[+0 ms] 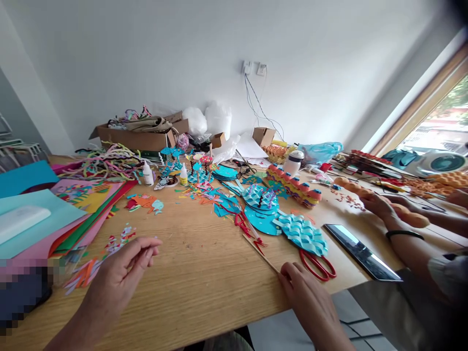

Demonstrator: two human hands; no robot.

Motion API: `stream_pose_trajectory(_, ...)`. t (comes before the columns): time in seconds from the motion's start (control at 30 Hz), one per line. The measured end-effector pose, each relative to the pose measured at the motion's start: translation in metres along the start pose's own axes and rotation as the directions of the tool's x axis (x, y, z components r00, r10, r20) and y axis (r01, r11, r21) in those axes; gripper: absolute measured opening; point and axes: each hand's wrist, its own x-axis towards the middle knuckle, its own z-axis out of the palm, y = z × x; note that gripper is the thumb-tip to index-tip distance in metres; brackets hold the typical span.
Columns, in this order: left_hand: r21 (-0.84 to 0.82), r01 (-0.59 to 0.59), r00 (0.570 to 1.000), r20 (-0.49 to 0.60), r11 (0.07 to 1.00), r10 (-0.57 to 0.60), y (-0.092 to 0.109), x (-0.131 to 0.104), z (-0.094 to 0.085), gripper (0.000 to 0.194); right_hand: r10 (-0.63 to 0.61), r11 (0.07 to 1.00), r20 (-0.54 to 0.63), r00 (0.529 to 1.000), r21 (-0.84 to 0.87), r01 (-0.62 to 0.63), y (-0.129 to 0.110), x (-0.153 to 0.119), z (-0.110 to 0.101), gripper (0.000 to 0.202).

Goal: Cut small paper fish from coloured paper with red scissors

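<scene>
My right hand (309, 297) is closed on the end of a thin wooden stick (262, 255) at the table's front edge; the stick points away to the left. Over the table's left side, my left hand (122, 270) has its thumb and fingertips pinched together, and anything between them is too small to make out. Red-handled scissors (317, 265) lie just beyond my right hand, their blades hidden under a light blue wavy paper piece (305, 234). Close to the stick's far tip are red pipe cleaners (243, 223) and a blue paper disc (261, 220).
Coloured paper sheets (40, 209) and paper scraps (120, 239) cover the left side. Glue bottles (147, 174) and a cardboard box (137, 139) stand farther back. At right, a co-worker's hand (378, 207) holds an orange egg-carton strip (409, 214) beyond a dark tablet (360, 251).
</scene>
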Motion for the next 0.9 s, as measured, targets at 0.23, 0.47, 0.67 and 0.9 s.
stream_pose_trajectory(0.23, -0.166, 0.189, 0.982, 0.007, 0.968, -0.191, 0.009, 0.009, 0.003, 0.022, -0.016, 0.991, -0.014, 1.000, 0.132, 0.017, -0.009, 0.002, -0.003, 0.021)
stream_pose_trajectory(0.47, -0.208, 0.184, 0.983, 0.047, 0.961, -0.178, 0.013, 0.012, 0.011, 0.021, -0.055, 0.952, 0.033, 0.998, 0.304, 0.042, -0.020, 0.002, -0.010, 0.017)
stream_pose_trajectory(0.67, -0.234, 0.238, 0.971, 0.077, 0.943, -0.226, 0.010, 0.014, 0.011, 0.024, 0.033, 0.965, -0.064, 0.997, 0.263, -0.015, -0.008, -0.001, -0.011, 0.021)
stream_pose_trajectory(0.9, -0.199, 0.212, 0.977, 0.063, 0.957, -0.203, 0.014, 0.013, 0.014, 0.033, 0.143, 0.975, -0.026, 0.989, 0.178, -0.136, 0.008, -0.004, -0.006, 0.021)
